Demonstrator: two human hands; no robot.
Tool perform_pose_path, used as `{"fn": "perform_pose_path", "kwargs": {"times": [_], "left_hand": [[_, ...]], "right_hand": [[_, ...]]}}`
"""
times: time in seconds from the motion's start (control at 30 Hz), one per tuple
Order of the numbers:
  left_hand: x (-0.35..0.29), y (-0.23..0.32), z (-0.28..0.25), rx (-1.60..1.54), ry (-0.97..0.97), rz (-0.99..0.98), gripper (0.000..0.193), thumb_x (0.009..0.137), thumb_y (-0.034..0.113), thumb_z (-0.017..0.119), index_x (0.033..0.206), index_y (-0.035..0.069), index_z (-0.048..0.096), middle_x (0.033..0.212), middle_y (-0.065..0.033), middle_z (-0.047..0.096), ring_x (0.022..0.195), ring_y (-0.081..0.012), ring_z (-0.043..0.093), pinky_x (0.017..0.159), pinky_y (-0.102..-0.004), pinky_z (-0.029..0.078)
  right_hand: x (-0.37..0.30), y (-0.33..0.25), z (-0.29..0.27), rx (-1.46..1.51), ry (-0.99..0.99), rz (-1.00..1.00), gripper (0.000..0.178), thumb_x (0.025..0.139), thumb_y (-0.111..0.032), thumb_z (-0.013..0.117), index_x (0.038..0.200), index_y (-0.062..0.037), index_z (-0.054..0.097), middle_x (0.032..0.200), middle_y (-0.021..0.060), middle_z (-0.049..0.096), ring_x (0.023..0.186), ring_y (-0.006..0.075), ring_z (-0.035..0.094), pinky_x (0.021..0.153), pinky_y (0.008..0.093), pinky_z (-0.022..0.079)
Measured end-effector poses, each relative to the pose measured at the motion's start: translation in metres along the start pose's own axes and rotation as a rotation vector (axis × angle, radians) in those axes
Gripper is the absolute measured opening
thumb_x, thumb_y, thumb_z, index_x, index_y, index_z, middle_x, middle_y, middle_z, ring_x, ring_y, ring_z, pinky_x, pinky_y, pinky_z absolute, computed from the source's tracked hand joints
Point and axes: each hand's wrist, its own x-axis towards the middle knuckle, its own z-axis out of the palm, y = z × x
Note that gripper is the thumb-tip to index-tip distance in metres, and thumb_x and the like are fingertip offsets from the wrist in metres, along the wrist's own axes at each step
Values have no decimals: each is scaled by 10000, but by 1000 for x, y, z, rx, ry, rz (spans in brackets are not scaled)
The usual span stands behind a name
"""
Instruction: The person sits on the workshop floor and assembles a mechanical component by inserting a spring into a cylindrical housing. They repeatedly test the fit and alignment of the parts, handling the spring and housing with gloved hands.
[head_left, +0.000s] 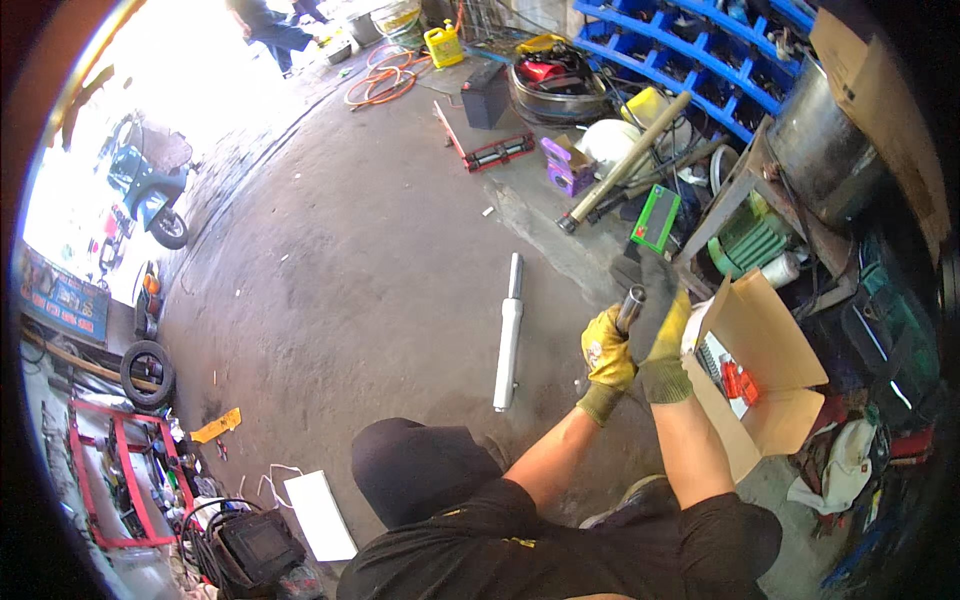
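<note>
My left hand (608, 350), in a yellow glove with a knit cuff, is closed round a short-looking metal tube (630, 310). The tube's round end points up and away from me; its lower part is hidden in the glove. My right hand (660, 310), in a grey and yellow glove, is held up just right of the tube with fingers stretched out. Whether it touches the tube I cannot tell. On the floor to the left lies a silver fork leg (510, 345), its narrower rod end pointing away. An open cardboard box (785, 345) stands beside my right forearm, with red-orange items inside.
A green-topped battery (655, 218) and a long pipe (630, 160) lie beyond my hands. Blue parts bins (690, 60) line the far right. At left are a red rack (125, 470), a tyre (148, 374) and a scooter (145, 185). A white sheet-like piece (320, 515) lies near left.
</note>
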Motion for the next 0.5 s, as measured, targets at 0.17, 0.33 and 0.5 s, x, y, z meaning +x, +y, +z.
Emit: {"fn": "perform_pose_path", "kwargs": {"times": [0.17, 0.33, 0.5], "left_hand": [[19, -5, -11, 188, -285, -106, 154, 901, 88, 713, 1055, 92, 716, 944, -143, 760, 887, -303, 696, 800, -429, 547], [39, 2, -36, -26, -849, -113, 186, 944, 145, 753, 1115, 88, 710, 963, -36, 725, 904, -141, 649, 807, -361, 550], [40, -14, -78, -880, -1011, -450, 434, 955, 234, 818, 1324, 42, 693, 1205, -91, 718, 1059, -201, 674, 907, -381, 579]], "right_hand": [[11, -8, -14, 196, -89, 138, 426, 1099, -403, 603, 1257, -18, 696, 1122, 132, 779, 1006, 212, 734, 919, 351, 589], [3, -63, -9, -335, -555, 237, 297, 1063, -239, 690, 1189, 22, 757, 1089, 100, 784, 999, 175, 736, 935, 321, 578], [5, -71, -9, -353, -895, 387, 349, 1042, -278, 729, 1168, 44, 774, 1031, 98, 802, 915, 170, 751, 835, 328, 602]]}}
